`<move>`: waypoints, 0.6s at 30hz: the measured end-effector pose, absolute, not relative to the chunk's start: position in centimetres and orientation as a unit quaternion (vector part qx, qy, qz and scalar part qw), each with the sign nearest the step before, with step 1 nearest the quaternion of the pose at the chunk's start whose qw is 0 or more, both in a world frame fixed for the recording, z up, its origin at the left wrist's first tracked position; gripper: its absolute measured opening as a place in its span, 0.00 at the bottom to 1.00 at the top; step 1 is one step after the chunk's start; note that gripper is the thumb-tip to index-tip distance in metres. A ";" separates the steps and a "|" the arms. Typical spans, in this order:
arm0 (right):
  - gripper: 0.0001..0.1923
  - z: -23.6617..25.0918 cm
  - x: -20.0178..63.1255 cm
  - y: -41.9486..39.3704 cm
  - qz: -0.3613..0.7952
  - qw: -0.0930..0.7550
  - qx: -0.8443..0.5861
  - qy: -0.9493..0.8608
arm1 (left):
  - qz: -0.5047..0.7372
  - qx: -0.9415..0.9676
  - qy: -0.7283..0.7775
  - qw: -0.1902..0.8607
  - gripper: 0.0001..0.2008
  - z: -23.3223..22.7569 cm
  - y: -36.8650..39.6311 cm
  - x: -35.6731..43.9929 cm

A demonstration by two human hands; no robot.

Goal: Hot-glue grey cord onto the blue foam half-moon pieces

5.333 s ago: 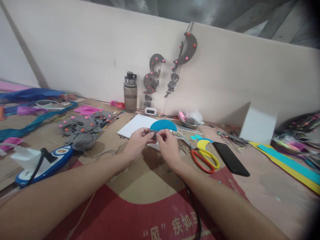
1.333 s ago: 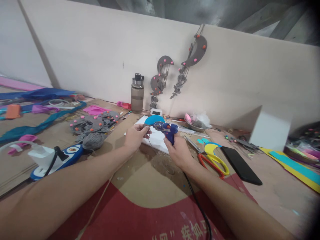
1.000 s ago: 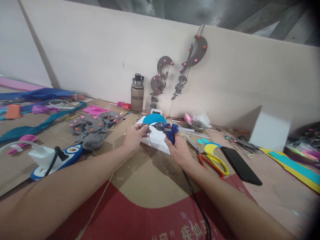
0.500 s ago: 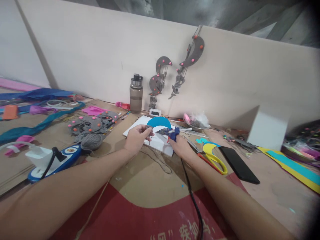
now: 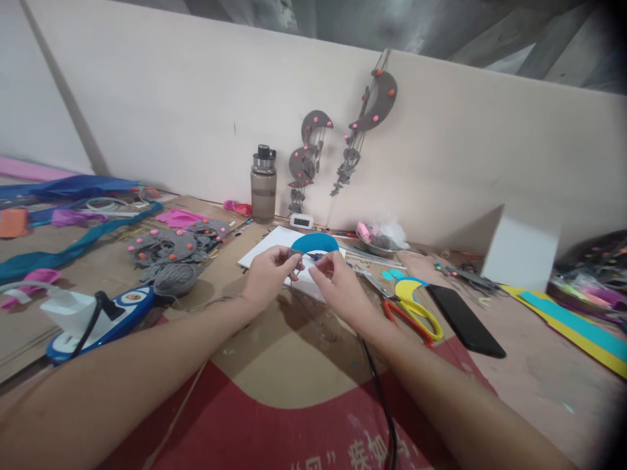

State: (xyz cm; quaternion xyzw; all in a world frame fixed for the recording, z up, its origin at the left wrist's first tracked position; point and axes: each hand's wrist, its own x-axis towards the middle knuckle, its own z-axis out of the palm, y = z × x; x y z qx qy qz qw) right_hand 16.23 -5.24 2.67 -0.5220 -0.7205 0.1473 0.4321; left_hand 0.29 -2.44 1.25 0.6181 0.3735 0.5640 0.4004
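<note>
Over the white pad (image 5: 259,251): small gray piece (image 5: 296,253) is sitting between the hands, too small and blurred for its shape.
Left hand (image 5: 267,273): grip is clenching that piece between thumb and fingers.
Right hand (image 5: 340,287): grip is hovering just beside the piece, thumb and fingers half curled; cannot tell if it is grasping anything.
Glue gun (image 5: 316,257): dark blue tip is showing between the hands, rest is mostly hiding behind the right hand.
Blue arc (image 5: 316,243): lying on the pad, behind the fingers.
Black cord (image 5: 379,388): running from under the right forearm toward the near edge, over the cardboard (image 5: 269,382).
Scissors (image 5: 385,294): lying right of the right hand, orange and yellow handles, blades pointing toward the pad.
Black phone (image 5: 465,320): lying right of the scissors.
Yarn ball (image 5: 176,279): sitting left of the left hand, gray strand (image 5: 210,303) trailing near the left wrist.
Gray cutouts (image 5: 164,245): piling behind the yarn ball, showing pink and orange dots.
Power strip (image 5: 134,307): lying in front of the yarn ball, carrying a white plug (image 5: 66,310).
Bottle (image 5: 263,192): standing upright by the wall (image 5: 171,98), digital display (image 5: 301,221) sitting to its right.
Crescent hangings (image 5: 386,101): hanging against the wall.
Counter (image 5: 539,391), far right: white panel (image 5: 522,248) is standing tilted, yellow-and-blue strips (image 5: 573,325) are lying in front.
</note>
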 end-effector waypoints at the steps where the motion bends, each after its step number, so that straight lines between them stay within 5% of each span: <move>1: 0.12 2.3 15.6 -5.4 0.222 0.463 -0.506 -0.693 | 0.560 0.630 0.378 0.383 0.11 1.3 -2.7 0.3; 7: 0.16 0.9 14.4 -5.4 0.445 0.530 -0.450 -0.563 | 0.538 0.672 0.383 0.335 0.10 1.3 -3.7 0.8; 18: 0.07 1.6 15.1 -5.4 0.321 0.542 -0.493 -0.601 | 0.550 0.631 0.382 0.392 0.11 1.9 -3.9 1.1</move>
